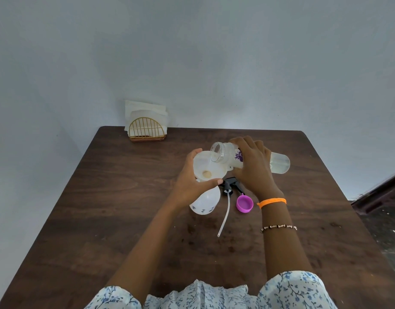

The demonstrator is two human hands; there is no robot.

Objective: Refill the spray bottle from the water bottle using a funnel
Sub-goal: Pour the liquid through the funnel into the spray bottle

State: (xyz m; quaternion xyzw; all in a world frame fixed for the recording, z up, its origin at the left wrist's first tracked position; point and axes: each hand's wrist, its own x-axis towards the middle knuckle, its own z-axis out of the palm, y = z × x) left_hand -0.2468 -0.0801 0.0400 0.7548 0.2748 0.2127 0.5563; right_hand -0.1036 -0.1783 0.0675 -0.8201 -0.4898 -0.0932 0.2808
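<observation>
Floral-print sleeves [292,291] sit at the near table edge, both forearms reaching toward mid-table. Dark brown wood-grain table [102,219], rounded far corners, scuffed finish with pale specks near centre.

Left hand [192,184]: grip curled round the white plastic funnel [205,166], thumb on its near rim, fingers on the far rim. Funnel is a wide, smooth cone seated in the neck of the spray bottle [205,204], translucent white, rounded body with small dark print, standing about mid-table.

Right hand [252,166]: grip wrapped over the clear plastic water bottle [279,162], which is tipped nearly level, open mouth over the funnel bowl, water pooled toward its base end. Purple label patch shows beside the fingers. Orange band [272,201] and bead bracelet [279,227] on the right wrist.

Black trigger sprayer head [228,185] lies flat between the hands, its thin clear dip tube [224,216] pointing to the near edge. Purple cap [244,204] lies just right of the tube, open side up.

Gold wire napkin holder [146,130] with white napkins stands at the far left corner. Left side, right side and near half of the table are bare wood.
</observation>
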